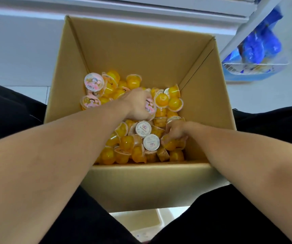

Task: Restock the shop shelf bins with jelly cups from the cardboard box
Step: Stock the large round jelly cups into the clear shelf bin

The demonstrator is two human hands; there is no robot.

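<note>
Both hands reach down into the cardboard box (138,50), among the jelly cups (134,152) heaped on its bottom. On the left of the heap, cups with pink cartoon lids (94,81) lie against the box wall. Next to them the left hand (138,104) sits over the middle of the heap, its fingers curled around a cup with a pink lid (150,107) that shows at the knuckles; motion blur hides how many cups it holds. Just below that hand, two cups lie lid-up, each showing a round white lid (151,142). Further right, the right hand (176,132) is lower and closer to the near right corner, its fingers curled down onto yellow cups; a yellow cup (169,144) sits under its fingertips, gripped as far as the blur allows one to tell.

Most of the cups are clear with yellow jelly, tipped every way, and they cover the box floor only in a shallow layer. The box stands open on a pale floor (18,50) between the person's dark-clothed legs (247,217). At the far right, a white wire shelf basket (254,65) holds blue packets (261,43). Below the box, between the legs, part of a pale plastic container (141,221) is visible.
</note>
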